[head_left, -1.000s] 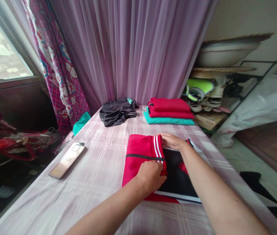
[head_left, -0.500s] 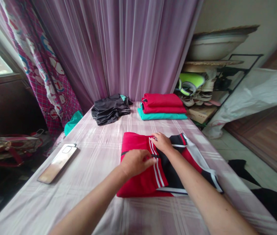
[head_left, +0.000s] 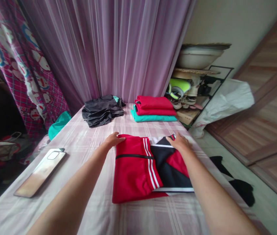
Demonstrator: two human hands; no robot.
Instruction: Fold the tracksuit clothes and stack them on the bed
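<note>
A partly folded red, black and white jacket lies in front of me, its dark zipper and white-striped hem facing up. At its far left corner, my left hand pinches the red cloth with the thumb on top. My right hand is closed on the jacket's far right edge, over the black and white part. The right forearm covers some of the jacket's right side.
Folded red and teal clothes are stacked at the far end of the checked bed sheet. Crumpled black clothing lies left of them, and a phone rests at the left. A shoe rack stands beyond the right edge.
My left hand has gone from the zipper to the far left corner. My right hand has slid right from the striped hem to the far right edge. The view has shifted right.
</note>
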